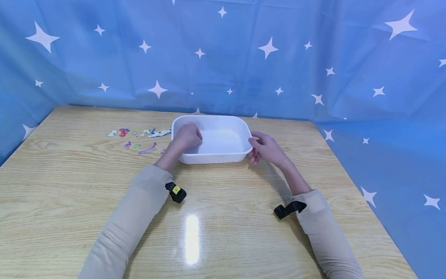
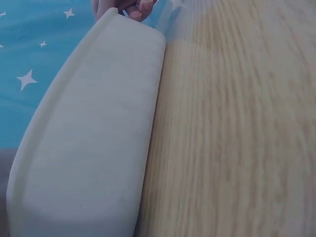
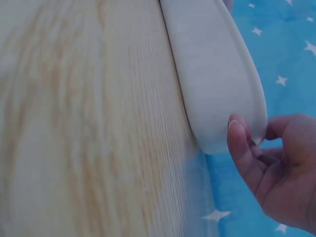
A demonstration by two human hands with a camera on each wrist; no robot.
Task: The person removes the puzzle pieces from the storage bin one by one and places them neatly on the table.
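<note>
A white plastic basin sits on the table toward its back edge. Over its left end reaches my left hand, lowered inside with the knuckles up; its fingertips and anything between them are hidden. In the left wrist view the basin's long side wall blocks that hand. My right hand holds the basin's right end by the rim, with fingers against the outer wall, as the right wrist view shows of the same hand. Left of the basin lie several small flat colourful cutouts in two loose rows.
The light wood table extends around the basin and toward me. A blue curtain with white stars hangs behind the table and along its right side. Each sleeve carries a small black wrist camera, one on the left, one on the right.
</note>
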